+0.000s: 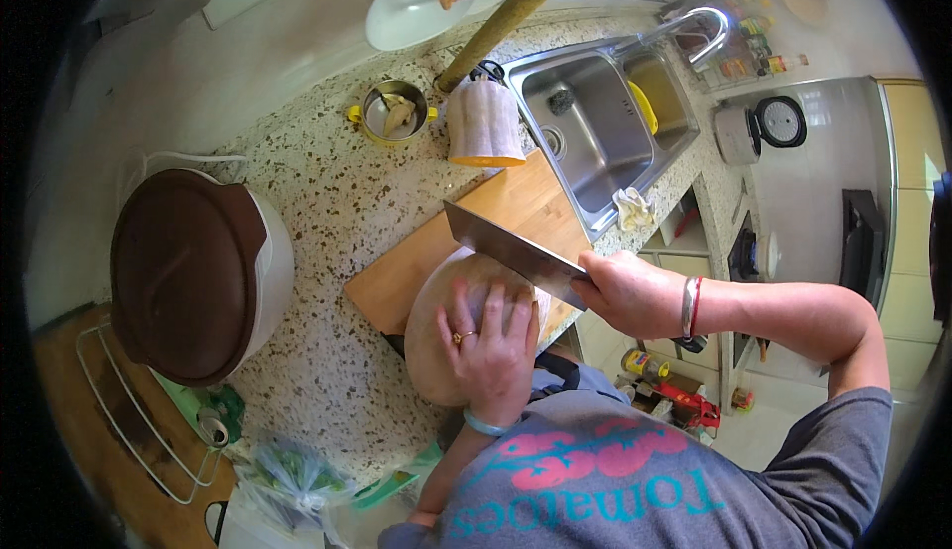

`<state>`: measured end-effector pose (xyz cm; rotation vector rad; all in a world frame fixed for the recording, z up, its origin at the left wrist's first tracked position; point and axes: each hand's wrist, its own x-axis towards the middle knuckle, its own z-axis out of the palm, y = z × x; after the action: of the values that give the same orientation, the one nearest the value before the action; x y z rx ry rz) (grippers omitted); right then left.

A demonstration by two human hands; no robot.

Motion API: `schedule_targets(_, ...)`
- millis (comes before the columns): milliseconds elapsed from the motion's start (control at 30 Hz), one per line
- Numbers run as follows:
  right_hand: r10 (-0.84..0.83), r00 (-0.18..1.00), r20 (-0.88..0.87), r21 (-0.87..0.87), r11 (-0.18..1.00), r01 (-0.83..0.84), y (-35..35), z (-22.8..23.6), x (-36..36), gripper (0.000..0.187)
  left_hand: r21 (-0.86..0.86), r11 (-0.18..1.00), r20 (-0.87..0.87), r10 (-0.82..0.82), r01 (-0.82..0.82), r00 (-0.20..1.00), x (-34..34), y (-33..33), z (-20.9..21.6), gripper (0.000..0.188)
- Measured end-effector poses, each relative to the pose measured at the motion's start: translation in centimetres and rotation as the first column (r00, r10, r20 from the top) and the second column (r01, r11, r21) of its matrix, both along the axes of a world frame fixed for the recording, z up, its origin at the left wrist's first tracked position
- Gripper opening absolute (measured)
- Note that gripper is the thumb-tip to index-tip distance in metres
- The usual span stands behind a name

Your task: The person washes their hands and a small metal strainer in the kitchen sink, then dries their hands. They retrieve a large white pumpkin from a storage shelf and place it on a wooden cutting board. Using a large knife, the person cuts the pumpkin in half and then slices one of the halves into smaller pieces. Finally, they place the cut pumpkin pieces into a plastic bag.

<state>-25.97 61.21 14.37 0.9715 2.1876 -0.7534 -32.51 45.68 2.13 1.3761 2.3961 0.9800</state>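
My right hand (633,294) grips the handle of a cleaver (506,244). Its broad blade reaches left over a wooden cutting board (397,276), across the far end of a big pale-skinned pumpkin (424,336). Whether the edge touches or has entered the flesh, I cannot tell. My left hand (488,353) lies over the pumpkin with bent, slightly spread fingers, holding it on the board near the counter's front edge. Beyond the board stands a cut pumpkin piece (483,121), its orange cut face toward me.
A steel sink (595,192) with a faucet (709,38) is at the far right. A small pot (392,113) with yellow handles stands beyond the board. To the left is a white container with a brown lid (188,271). A crumpled pale cloth (633,210) lies by the sink's corner.
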Motion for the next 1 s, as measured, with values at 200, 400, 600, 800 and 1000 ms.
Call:
schedule_targets(200, -0.068, 0.946, 0.317, -0.195, 0.971, 0.135, 1.4, 0.0, -5.8, 0.038, -0.011, 1.0, 0.023, -0.02, 0.02, 1.0, -0.1, -0.1, 0.0, 0.019)
schedule_targets(400, -0.035, 0.955, 0.295, -0.227, 0.968, 0.106, 1.5, -1.2, -6.2, 0.035, 0.005, 1.0, -0.038, -0.02, 0.02, 0.999, 0.1, 0.1, 0.2, 0.022)
schedule_targets(600, 0.008, 0.94, 0.34, -0.294, 0.951, 0.098, 1.1, -4.4, -6.0, 0.039, -0.044, 0.996, -0.013, -0.08, 0.079, 0.997, 0.1, -0.4, 1.2, 0.041)
schedule_targets(800, 0.124, 0.918, 0.376, -0.375, 0.927, 0.028, 0.9, -4.8, -6.7, 0.035, 0.006, 1.0, -0.072, -0.023, 0.023, 0.997, -0.1, -0.9, -0.1, 0.048)
schedule_targets(1000, 0.033, 0.908, 0.417, -0.373, 0.917, 0.138, 1.1, -3.6, -8.7, 0.032, 0.038, 0.999, -0.091, 0.025, -0.021, 0.996, 0.3, -0.8, -0.8, 0.044)
